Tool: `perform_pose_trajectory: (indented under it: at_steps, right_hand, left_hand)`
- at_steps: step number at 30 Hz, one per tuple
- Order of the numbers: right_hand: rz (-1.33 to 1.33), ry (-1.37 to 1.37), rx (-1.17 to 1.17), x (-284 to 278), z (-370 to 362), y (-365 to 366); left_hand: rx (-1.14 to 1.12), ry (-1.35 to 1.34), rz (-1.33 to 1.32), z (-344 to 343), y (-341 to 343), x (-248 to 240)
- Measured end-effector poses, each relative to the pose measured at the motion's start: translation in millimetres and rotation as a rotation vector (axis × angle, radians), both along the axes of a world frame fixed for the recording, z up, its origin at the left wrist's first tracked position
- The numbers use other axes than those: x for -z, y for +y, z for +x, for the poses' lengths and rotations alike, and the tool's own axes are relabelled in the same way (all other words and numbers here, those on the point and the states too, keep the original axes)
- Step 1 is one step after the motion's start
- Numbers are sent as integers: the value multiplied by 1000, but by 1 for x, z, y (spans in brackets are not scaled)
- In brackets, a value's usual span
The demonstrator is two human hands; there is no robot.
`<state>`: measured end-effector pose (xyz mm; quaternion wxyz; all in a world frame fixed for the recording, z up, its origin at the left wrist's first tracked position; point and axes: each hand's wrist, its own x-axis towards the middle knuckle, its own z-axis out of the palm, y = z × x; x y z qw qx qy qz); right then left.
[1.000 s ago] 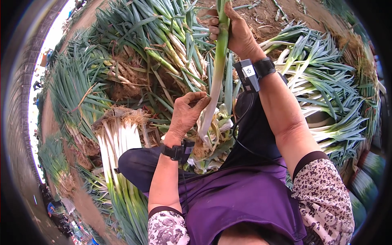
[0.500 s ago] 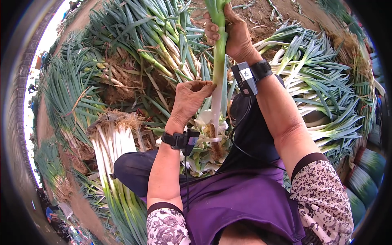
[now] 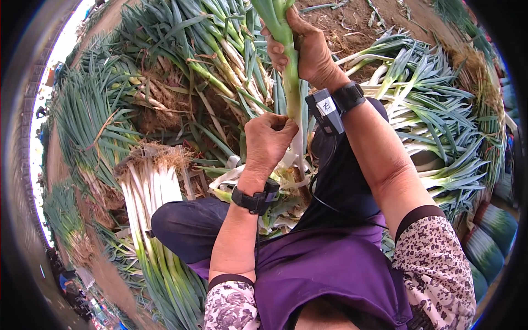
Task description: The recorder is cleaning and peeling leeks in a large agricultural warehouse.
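A large green onion [image 3: 290,82] stands nearly upright in front of me, with green leaves at the top and a pale shaft below. High on its green part, my right hand [image 3: 314,55] is closed around it. Lower down, where green turns to white, the thumb and fingers of my left hand [image 3: 268,142] are pinched together against the shaft. Whether a strip of outer skin is between those fingertips is hidden. The onion's lower end hangs above peeled skins [image 3: 283,179] between my legs; its root end is hard to make out there.
A row of white-stemmed green onions [image 3: 147,190] lies by my left knee, roots pointing away. Unpeeled onions with soil [image 3: 220,49] are heaped ahead and left. Another pile of white-shafted onions [image 3: 434,99] lies on the right. Bundles [image 3: 492,225] stand at the far right.
My left hand has shifted right and slightly down, its pinched fingers now overlapping the shaft. My right hand and the onion's top have tipped a little left.
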<state>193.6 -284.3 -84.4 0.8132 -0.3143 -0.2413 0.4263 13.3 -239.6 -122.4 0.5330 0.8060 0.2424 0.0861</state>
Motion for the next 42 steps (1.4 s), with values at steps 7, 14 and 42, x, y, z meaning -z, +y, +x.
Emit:
perform_pose_trajectory:
  at_steps: [7,14,42]
  right_hand:
    - [99,34,-151,2,3,-5]
    - [-27,230,-5,-1,12,-7]
    - [-245,216,255,-2,11,-14]
  left_hand:
    - [-272,-201,-303,-3,-7,32]
    - [-317,-357,-1369,-18,8,57]
    - [-33,-171,-539,-32,-29,62]
